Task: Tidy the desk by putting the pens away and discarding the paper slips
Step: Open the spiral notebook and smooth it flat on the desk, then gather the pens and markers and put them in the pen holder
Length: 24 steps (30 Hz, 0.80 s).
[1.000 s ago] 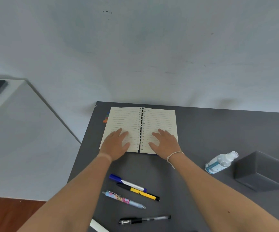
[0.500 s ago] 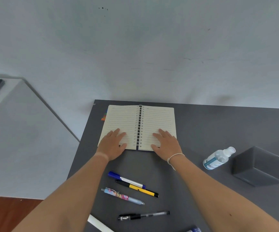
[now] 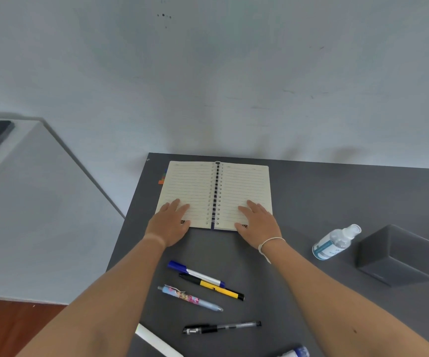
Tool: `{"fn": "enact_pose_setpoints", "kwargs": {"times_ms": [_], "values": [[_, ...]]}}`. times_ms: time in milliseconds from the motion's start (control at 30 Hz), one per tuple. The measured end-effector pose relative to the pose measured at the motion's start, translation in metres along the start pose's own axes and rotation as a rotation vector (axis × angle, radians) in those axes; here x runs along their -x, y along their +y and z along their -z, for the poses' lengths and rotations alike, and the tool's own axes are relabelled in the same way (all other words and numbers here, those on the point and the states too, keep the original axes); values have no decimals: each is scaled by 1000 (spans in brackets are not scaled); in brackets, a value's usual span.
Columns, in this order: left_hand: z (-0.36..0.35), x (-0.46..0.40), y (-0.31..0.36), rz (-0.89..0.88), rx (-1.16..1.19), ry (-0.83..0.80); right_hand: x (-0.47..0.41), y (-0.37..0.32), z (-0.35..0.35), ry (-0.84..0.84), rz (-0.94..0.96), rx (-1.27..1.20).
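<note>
1. The left hand (image 3: 168,226) and right hand (image 3: 259,224) lie flat, fingers spread, on the open notebook (image 3: 216,194), holding nothing.
2. Four pens (image 3: 208,284) lie near, not yet put away; no paper slips are visible.

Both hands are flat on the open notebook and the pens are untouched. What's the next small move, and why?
Probably lift the left hand off the notebook and take the blue pen. It lies nearest; four pens lie loose, and no paper slips show.
</note>
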<state>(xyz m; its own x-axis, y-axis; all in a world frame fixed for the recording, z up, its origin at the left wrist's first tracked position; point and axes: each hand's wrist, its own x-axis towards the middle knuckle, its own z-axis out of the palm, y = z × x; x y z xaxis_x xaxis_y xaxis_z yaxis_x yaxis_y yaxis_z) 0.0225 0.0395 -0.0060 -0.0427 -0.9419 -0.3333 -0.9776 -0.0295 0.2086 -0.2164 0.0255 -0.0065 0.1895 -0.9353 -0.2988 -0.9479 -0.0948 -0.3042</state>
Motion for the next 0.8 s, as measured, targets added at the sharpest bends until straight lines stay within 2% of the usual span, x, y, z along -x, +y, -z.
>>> {"fn": "enact_pose_setpoints", "kwargs": {"times_ms": [567,800], "values": [[-7,72,-1,-6,-2,8,68,-13,-8,27,0,-76],[-15,106,-10,27,48,42,94,-28,-23,41,115,-139]]}}
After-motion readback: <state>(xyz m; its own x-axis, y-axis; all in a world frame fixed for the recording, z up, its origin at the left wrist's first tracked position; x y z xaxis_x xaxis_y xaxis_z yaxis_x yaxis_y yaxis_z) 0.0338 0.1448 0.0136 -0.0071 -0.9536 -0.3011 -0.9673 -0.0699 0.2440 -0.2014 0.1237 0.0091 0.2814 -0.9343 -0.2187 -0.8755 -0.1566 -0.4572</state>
